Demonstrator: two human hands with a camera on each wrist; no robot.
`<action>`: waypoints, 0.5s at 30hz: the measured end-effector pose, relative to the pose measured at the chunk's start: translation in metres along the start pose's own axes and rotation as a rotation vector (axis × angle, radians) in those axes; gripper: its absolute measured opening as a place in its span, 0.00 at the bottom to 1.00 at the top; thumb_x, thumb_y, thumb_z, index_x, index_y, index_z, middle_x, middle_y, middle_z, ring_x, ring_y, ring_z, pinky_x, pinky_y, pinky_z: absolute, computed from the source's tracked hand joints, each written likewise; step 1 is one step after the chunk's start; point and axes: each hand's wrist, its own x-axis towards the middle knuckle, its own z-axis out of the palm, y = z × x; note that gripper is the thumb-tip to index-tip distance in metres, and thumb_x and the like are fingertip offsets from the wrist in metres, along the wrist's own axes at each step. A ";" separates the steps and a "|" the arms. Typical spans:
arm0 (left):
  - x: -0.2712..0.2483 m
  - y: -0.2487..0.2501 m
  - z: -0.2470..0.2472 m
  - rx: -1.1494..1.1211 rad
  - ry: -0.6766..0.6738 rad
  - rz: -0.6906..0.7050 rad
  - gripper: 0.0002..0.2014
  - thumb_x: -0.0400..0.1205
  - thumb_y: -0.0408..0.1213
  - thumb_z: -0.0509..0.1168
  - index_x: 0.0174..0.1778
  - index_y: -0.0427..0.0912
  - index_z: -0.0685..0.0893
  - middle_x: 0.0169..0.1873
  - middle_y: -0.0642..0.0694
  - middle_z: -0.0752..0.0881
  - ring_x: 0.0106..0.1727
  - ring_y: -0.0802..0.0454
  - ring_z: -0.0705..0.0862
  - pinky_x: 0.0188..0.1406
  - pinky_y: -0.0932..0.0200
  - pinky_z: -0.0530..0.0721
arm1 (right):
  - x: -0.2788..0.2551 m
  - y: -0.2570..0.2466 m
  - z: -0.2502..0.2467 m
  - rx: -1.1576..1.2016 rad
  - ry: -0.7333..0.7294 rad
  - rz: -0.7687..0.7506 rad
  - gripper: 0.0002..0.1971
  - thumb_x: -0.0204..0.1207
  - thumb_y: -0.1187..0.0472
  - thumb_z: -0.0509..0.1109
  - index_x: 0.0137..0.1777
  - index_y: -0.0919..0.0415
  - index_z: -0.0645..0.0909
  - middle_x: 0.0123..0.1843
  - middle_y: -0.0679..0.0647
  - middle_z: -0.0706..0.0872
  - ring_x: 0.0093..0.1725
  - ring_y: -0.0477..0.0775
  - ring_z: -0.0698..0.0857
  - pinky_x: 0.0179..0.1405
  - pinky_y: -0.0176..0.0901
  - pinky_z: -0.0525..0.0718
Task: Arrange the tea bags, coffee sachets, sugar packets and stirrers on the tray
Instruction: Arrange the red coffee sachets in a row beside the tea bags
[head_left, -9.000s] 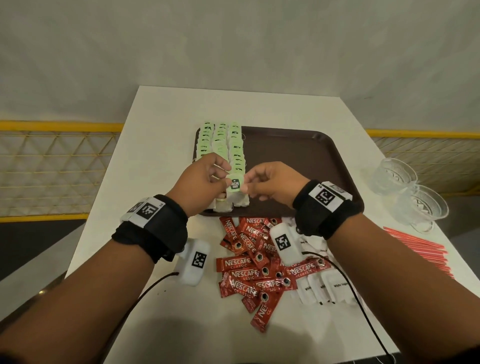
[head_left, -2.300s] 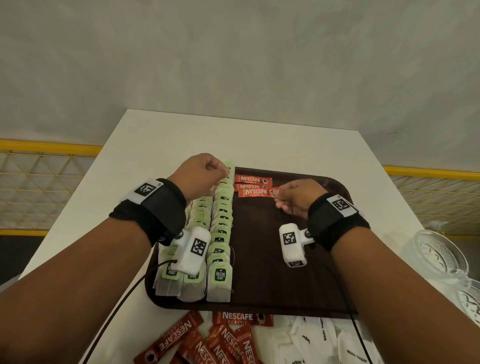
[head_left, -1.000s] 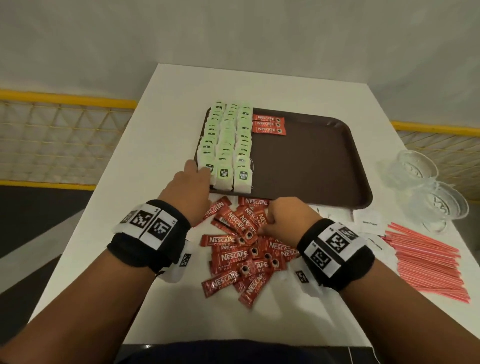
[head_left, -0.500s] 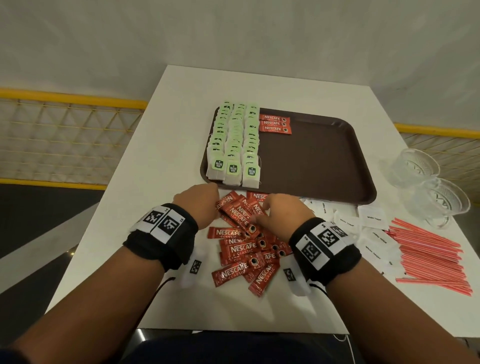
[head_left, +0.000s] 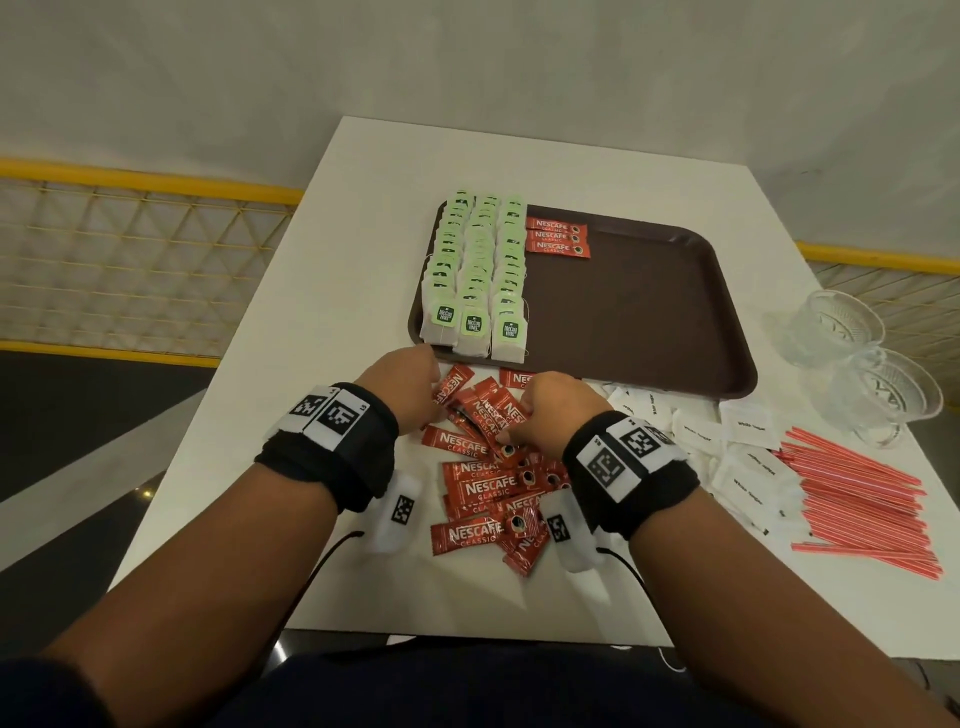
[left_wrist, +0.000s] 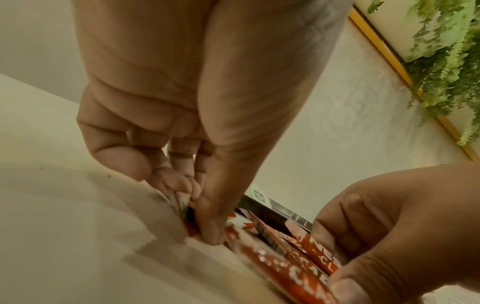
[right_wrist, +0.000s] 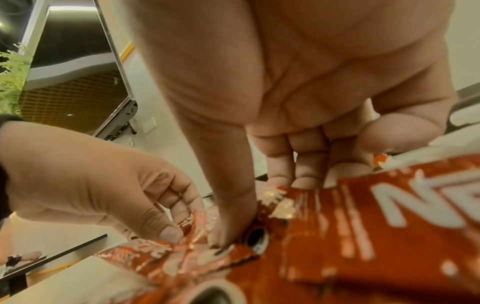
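Observation:
Three rows of green-tagged tea bags (head_left: 475, 270) fill the left side of the brown tray (head_left: 639, 312), with three red coffee sachets (head_left: 558, 236) beside them at the far end. A loose pile of red coffee sachets (head_left: 485, 483) lies on the table in front of the tray. Both hands are down in the pile's far part. My left hand (head_left: 434, 410) pinches the end of one sachet (left_wrist: 275, 265) between thumb and fingers. My right hand (head_left: 514, 431) grips sachets (right_wrist: 363, 236) with thumb on top and fingers behind. White sugar packets (head_left: 737, 457) and red stirrers (head_left: 862, 499) lie to the right.
Two clear glass cups (head_left: 862, 358) stand at the table's right edge beyond the stirrers. The white table (head_left: 322, 364) is bare to the left of the tray. A yellow mesh railing (head_left: 130, 249) runs behind the table on both sides.
Both hands came back from the tray, where three sachets now lie, to the pile. Over the last second they drew together and closed their fingers on sachets there.

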 end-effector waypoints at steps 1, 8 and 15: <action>0.000 0.000 0.000 0.014 0.004 0.000 0.19 0.79 0.40 0.74 0.61 0.39 0.78 0.55 0.43 0.84 0.56 0.46 0.83 0.47 0.59 0.74 | 0.001 0.000 0.000 -0.002 0.006 -0.001 0.19 0.70 0.45 0.78 0.35 0.56 0.74 0.35 0.51 0.81 0.33 0.50 0.80 0.33 0.42 0.78; -0.001 0.000 0.001 0.050 -0.014 0.003 0.11 0.82 0.41 0.70 0.53 0.36 0.86 0.50 0.42 0.87 0.49 0.47 0.83 0.45 0.59 0.75 | 0.003 0.000 0.005 0.026 0.047 0.015 0.18 0.68 0.46 0.80 0.44 0.59 0.81 0.40 0.52 0.85 0.40 0.52 0.86 0.43 0.48 0.87; -0.008 -0.013 -0.010 -0.159 0.040 0.007 0.01 0.85 0.33 0.59 0.51 0.41 0.73 0.42 0.44 0.83 0.43 0.45 0.81 0.35 0.57 0.75 | -0.003 0.018 -0.001 0.176 0.167 0.006 0.11 0.73 0.50 0.77 0.40 0.56 0.80 0.40 0.50 0.86 0.41 0.51 0.86 0.46 0.49 0.87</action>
